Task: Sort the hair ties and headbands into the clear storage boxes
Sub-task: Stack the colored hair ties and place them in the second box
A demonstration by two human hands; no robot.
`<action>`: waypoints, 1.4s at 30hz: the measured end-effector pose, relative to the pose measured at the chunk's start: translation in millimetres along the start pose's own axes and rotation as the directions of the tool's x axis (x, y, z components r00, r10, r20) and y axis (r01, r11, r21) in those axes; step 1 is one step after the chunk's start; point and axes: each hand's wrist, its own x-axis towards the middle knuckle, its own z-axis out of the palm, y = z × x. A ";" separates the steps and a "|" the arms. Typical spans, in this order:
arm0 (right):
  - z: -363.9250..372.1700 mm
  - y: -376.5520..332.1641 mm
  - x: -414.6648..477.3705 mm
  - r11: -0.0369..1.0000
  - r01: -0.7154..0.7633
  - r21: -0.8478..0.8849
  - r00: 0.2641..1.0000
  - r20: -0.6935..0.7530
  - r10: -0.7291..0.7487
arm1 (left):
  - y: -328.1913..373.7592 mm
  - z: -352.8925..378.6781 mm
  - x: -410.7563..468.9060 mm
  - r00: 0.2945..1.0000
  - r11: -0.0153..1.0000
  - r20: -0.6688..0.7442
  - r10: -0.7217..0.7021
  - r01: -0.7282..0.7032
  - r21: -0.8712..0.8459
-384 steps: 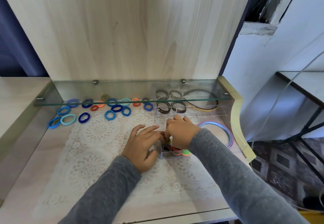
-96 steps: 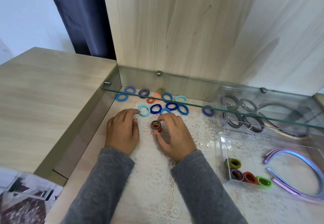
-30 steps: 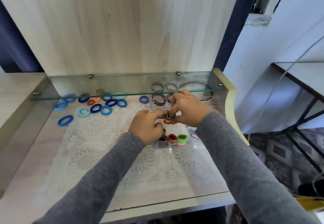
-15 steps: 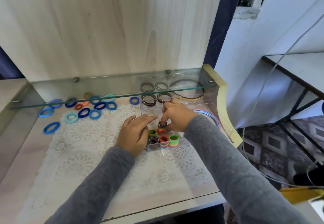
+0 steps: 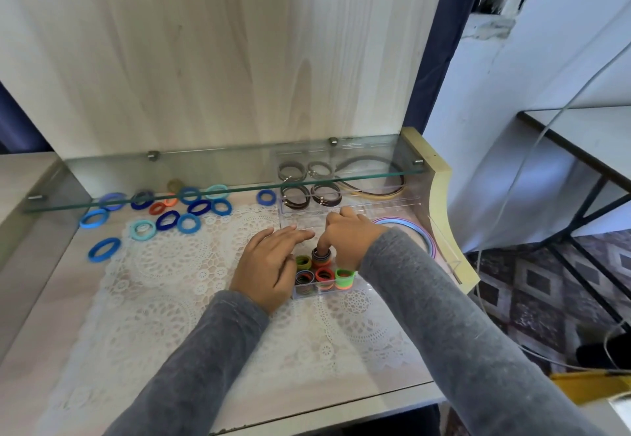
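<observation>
A small clear box (image 5: 309,295) on the lace mat holds upright rolls of hair ties: olive (image 5: 303,261), dark (image 5: 304,278), red (image 5: 324,275) and green (image 5: 345,277). My right hand (image 5: 351,241) pinches a dark and orange roll of hair ties (image 5: 321,255) inside the box, with a fingertip down its middle. My left hand (image 5: 269,263) lies flat with straight fingers against the box's left side. Several loose blue, teal and orange hair ties (image 5: 170,219) lie at the back left. A purple and blue headband (image 5: 415,232) sits in the clear tray at right.
A glass shelf (image 5: 211,193) juts out low over the back of the desk. Under it a second clear box (image 5: 345,205) holds brown ties and a dark headband. A raised wooden rim (image 5: 444,203) bounds the right side. One blue tie (image 5: 104,249) lies apart at left.
My right hand has lowered the dark and orange roll into the small box behind the red one. My left hand has flattened beside the box. The view has barely shifted.
</observation>
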 end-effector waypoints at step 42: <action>20.1 14.9 -11.7 0.927 -0.073 0.367 0.937 -0.294 0.190 | 1.8 -8.5 -4.3 0.989 0.986 0.098 0.110 -0.096 -0.139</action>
